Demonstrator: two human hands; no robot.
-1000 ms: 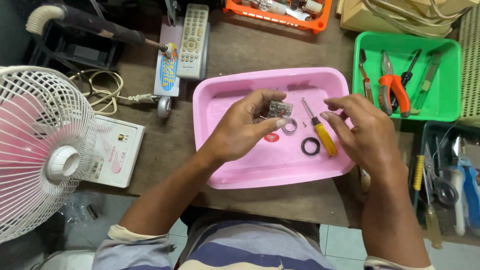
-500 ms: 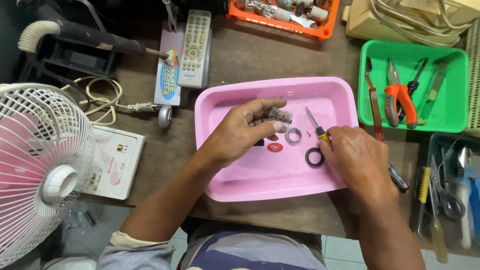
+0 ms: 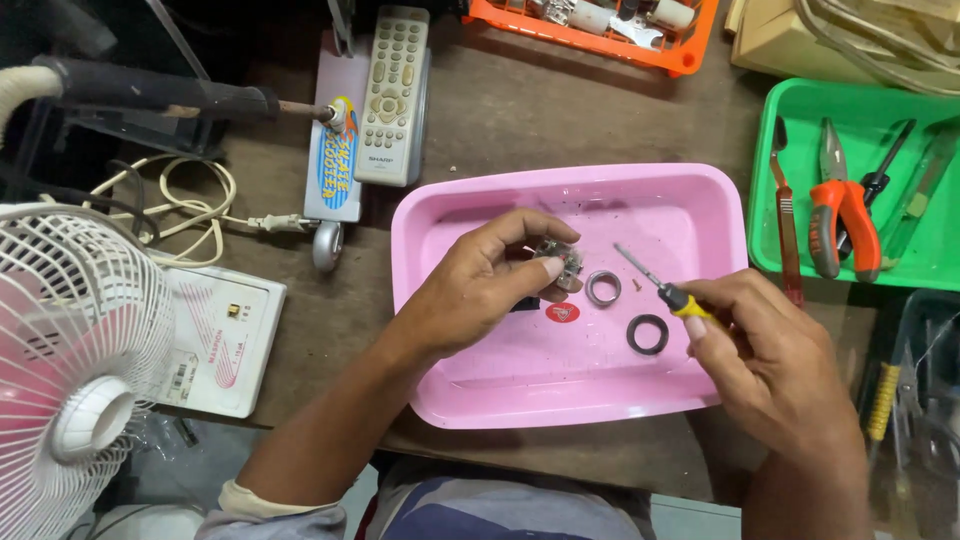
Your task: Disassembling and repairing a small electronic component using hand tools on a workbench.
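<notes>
A small metal part (image 3: 558,262) sits over the pink tray (image 3: 500,395), pinched in the fingers of the left hand (image 3: 480,285). The right hand (image 3: 770,350) has its fingers closed on a yellow screwdriver (image 3: 665,290), tip pointing at the part. In the tray lie a metal ring (image 3: 602,288), a black ring (image 3: 647,334) and a red disc (image 3: 562,312). The tray rests on a brown counter (image 3: 520,120). Far away lies a remote (image 3: 393,95). On the right a green tray (image 3: 800,110) holds pliers (image 3: 845,215). On the left stands a white fan (image 3: 70,370).
</notes>
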